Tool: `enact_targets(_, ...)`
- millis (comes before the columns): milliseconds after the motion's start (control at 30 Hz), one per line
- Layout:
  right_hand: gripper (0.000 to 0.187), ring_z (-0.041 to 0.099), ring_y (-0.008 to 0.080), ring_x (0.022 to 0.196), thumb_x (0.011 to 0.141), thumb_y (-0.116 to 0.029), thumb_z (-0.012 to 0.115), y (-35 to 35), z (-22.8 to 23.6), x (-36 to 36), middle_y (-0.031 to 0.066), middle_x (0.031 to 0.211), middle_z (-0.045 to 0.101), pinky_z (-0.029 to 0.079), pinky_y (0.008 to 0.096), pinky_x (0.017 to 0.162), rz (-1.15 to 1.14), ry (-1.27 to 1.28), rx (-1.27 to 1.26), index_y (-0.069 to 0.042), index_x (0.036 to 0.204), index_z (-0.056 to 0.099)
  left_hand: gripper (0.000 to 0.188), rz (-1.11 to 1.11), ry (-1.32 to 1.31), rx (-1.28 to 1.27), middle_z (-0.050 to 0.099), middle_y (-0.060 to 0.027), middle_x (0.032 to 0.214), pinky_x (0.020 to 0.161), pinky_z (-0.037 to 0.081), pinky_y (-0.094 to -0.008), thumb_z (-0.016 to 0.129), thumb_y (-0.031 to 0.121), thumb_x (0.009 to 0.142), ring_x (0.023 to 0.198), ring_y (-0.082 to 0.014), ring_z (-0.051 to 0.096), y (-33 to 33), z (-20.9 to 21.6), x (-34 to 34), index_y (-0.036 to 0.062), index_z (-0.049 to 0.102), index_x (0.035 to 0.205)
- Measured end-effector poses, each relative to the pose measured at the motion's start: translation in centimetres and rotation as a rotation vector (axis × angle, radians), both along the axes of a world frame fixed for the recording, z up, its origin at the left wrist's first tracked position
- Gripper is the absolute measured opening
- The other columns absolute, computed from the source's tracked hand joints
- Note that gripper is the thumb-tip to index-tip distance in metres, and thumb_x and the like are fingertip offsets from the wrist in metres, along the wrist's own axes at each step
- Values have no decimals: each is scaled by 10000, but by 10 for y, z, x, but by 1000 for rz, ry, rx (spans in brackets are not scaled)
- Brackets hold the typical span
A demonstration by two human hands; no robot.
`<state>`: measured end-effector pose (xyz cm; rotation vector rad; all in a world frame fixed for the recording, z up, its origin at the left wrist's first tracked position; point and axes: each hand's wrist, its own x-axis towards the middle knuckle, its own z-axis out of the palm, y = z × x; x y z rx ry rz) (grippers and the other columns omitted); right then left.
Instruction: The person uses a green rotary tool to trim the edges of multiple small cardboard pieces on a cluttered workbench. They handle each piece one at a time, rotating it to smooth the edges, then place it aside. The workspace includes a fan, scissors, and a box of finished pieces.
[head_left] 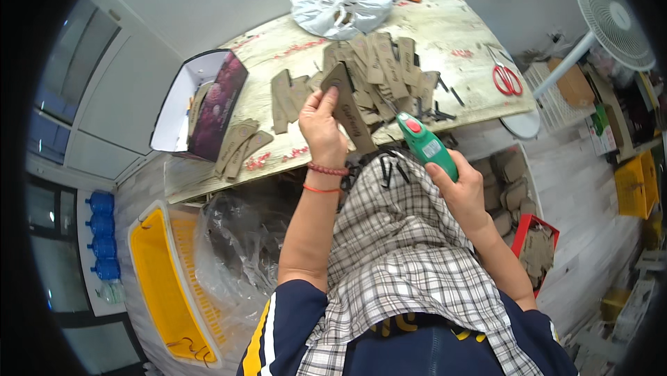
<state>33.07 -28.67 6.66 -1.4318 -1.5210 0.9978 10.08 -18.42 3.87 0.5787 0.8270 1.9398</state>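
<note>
My left hand (323, 126) pinches a flat taupe strap piece (354, 124) with dark lettering, held upright over the table's near edge. My right hand (462, 195) is wrapped round a green handheld tool (429, 145) with a red button and a thin metal tip. That tip points toward the strap in my left hand; whether they touch I cannot tell. Behind both hands lies a loose pile of similar taupe strap pieces (389, 70). Short black strips (434, 113) are scattered beside the pile, and several more lie on my checked apron (396, 265).
On the table (472, 35) stand a tied white plastic bag (340, 4), an open dark purple box (215, 98) and red-handled scissors (506, 78). A yellow crate (163, 279) sits at lower left, near clear plastic (236, 251). At right are a red box (535, 251) and a fan (611, 14).
</note>
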Motion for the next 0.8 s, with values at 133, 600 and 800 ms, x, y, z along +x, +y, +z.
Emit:
enact_targets(133, 385, 542, 77, 592, 870, -343, 702, -2, -11, 12, 30, 669, 606, 449, 259, 546, -24, 7, 41, -6, 1042, 631, 94, -176, -219, -133, 688, -53, 847, 653, 522, -243, 689, 69, 866, 720, -125, 647, -17, -3, 55, 16, 638, 923)
enact_targets(600, 418, 523, 80, 560, 875, -388, 690, -13, -19, 38, 23, 650, 593, 441, 260, 531, -129, 42, 3, -9, 1041, 630, 88, -396, -231, -227, 684, -47, 870, 676, 510, -254, 638, 107, 905, 734, -124, 647, -32, -16, 112, 30, 622, 945)
enact_targets(800, 415, 543, 95, 575, 882, -375, 684, -13, -18, 37, 28, 654, 593, 450, 266, 540, -141, 39, 83, 2, 1045, 621, 141, -446, -255, -260, 680, -57, 942, 743, 513, -265, 593, 124, 939, 811, -129, 640, -39, -34, 118, 15, 608, 1028)
